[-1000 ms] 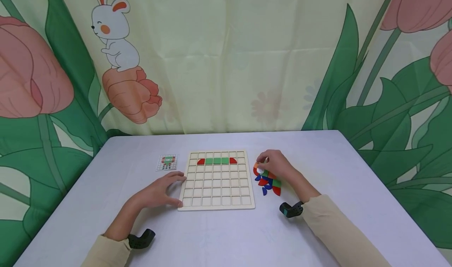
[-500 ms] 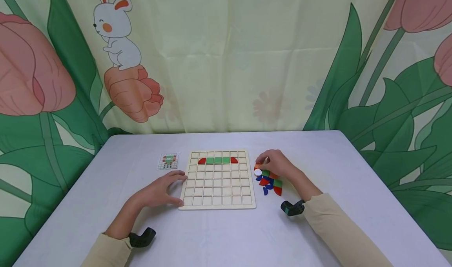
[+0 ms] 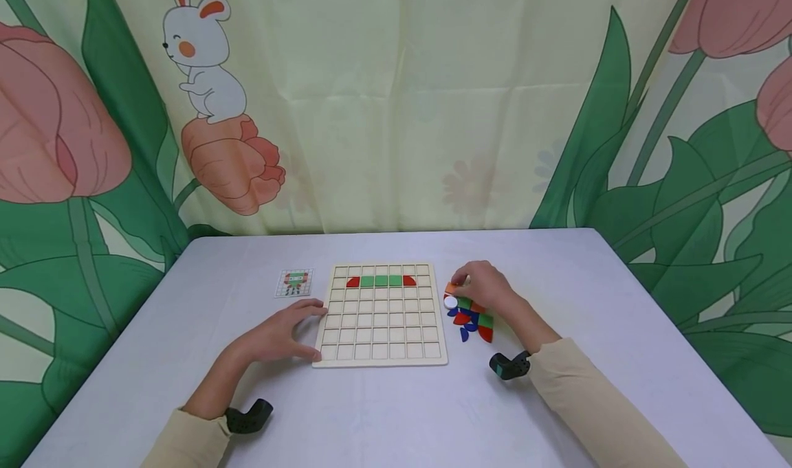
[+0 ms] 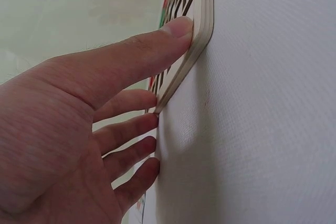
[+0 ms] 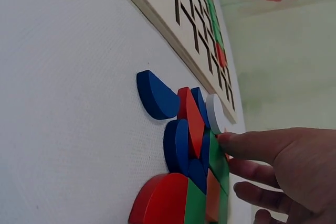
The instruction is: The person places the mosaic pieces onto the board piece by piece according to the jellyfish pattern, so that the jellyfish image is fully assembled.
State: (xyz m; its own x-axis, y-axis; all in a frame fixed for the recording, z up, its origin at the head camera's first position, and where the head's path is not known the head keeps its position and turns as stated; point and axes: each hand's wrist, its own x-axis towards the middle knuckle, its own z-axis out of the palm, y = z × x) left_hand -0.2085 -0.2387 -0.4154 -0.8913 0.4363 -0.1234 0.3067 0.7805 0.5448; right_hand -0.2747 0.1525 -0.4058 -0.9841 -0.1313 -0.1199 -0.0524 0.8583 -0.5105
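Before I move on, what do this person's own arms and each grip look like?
The left sleeve and right sleeve are plain beige. The left grip and right grip are ungloved. Each wrist wears a small, bent black device: the left device and the right device, which shows a teal patch. I see no cables.

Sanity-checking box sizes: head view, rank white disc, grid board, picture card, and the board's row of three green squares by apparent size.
1. Grid board
2. Picture card
3. Green row
4. White disc
No ties.
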